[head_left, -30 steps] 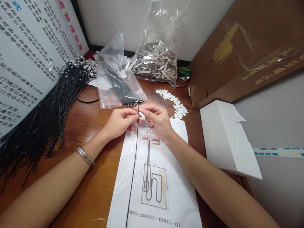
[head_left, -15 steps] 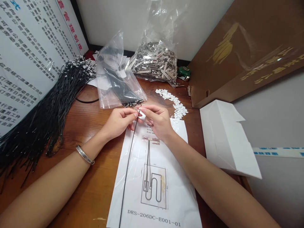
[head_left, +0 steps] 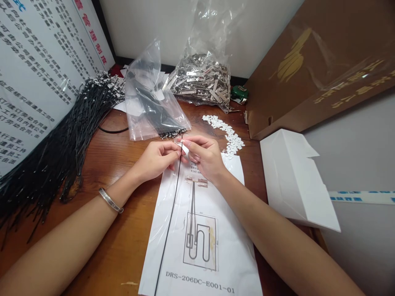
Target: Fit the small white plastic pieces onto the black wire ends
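A thin black wire (head_left: 170,222) runs from my fingertips down over the printed drawing sheet (head_left: 234,246) to the lower edge of the view. My left hand (head_left: 159,159) pinches this wire between thumb and forefinger a little below its upper end. Close beside it, my right hand (head_left: 205,156) has its thumb and forefinger pressed together at the wire's tip. Whatever small piece sits in those right fingers is too small and hidden to make out. Just beyond the hands lies a heap of small white plastic pieces (head_left: 233,139).
Behind the hands lie a clear bag of black wires (head_left: 148,102) and a bag of metal strips (head_left: 200,82). A large bundle of black wires (head_left: 58,139) is at left. A green tape measure (head_left: 239,94), a brown box (head_left: 286,78) and a folded white carton (head_left: 296,181) stand right.
The wire's upper part has shifted slightly right and stands more upright between my fingertips. Both hands have stayed almost in place.
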A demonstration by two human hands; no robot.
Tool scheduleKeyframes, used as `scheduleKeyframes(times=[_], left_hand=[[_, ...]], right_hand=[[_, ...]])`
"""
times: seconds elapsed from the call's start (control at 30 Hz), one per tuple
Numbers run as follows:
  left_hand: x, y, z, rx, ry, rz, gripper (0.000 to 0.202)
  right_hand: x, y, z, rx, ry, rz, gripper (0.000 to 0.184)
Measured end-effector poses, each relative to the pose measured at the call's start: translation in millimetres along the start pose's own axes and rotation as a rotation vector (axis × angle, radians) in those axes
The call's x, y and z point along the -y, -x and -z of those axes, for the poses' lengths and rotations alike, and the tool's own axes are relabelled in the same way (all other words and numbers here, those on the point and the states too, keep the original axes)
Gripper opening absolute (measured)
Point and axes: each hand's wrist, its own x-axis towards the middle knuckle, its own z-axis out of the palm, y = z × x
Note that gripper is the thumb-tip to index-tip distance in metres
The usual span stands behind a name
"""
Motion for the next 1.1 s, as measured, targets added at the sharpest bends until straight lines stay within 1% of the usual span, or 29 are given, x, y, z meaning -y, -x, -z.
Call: scheduleKeyframes(times=[0.23,0.47,0.6,0.77,0.87,1.0,1.1], left_hand=[[-3.7,-0.6,-1.3,-0.004,0.026,-0.011,0.016],[-4.5,-0.2,0.7,0.041,0.046,-0.027,0.016],[-4.6,0.4,0.7,0.04,0.046,-0.029,0.02],[-6.5,1.4,-0.9,0.035,0.083,-0.024,0.023],[-5.9,1.1,0.2,0.035,0.094,-0.02,0.027],[-3.6,-0.4,3.1,0.051,0.117,-0.036,0.033],[-2.6,-1.5,3.9,0.078,0.158,-0.02,0.034]], right_hand=[[3.8,0.0,0.7,0.073,-0.027,-0.01,0.007],[5.4,-0.6,4.5,0.135,-0.033,-0.055,0.014],[6.4,-0.6,3.3,0.126,-0.049,-0.078,0.014],[7.3,-0.2,1.3,0.087,-0.047,-0.086,0.018],[6.5,-0.3,2.7,0.083,-0.047,-0.096,0.021],[5.3,-0.8,5.2,0.117,-0.062,-0.095,0.021],[5.1,-1.5,6.6,0.158,-0.096,-0.102,0.019]])
